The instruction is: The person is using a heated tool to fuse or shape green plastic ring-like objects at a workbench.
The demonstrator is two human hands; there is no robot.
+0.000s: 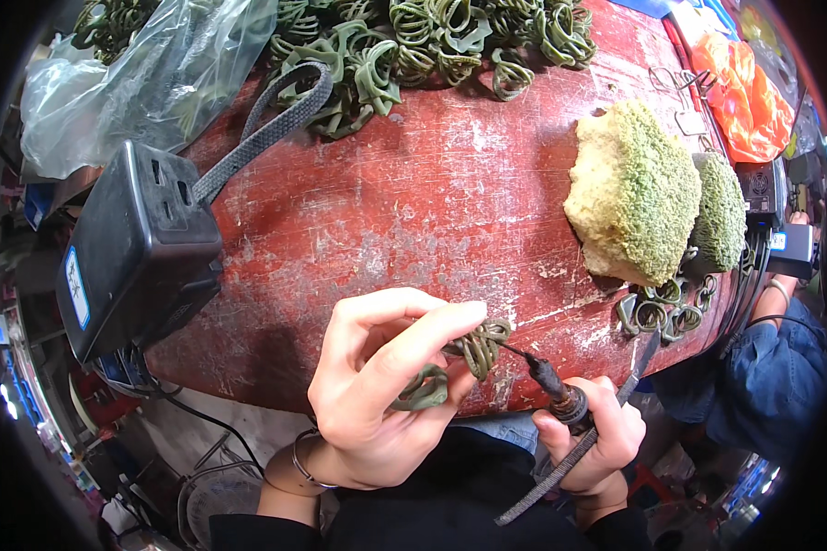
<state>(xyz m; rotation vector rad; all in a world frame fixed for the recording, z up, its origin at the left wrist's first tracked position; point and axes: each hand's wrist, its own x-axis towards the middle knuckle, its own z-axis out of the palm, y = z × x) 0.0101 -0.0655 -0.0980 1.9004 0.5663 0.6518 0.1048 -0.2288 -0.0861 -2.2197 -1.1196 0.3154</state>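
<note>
My left hand [377,386] pinches a dark olive-green piece of bunched loops [479,351], with a flat green loop below its fingertips. My right hand [602,436] grips a black pen-shaped tool [549,384] with a thin dark tip pointed leftward into the loops; whether the tip touches them I cannot tell. A long grey flat strip [542,489] runs diagonally past my right fingers, partly over the tool's handle. Several loose green looped pieces [663,312] lie to the right of the tool.
Red worn tabletop [404,202] holds a green pile [432,37], plastic bag [119,101], black box [138,248] with grey strap, yellow-green sponge-like blocks [634,193], orange bag [735,87] and cables. Another person's blue-sleeved arm [772,367] is at the right edge.
</note>
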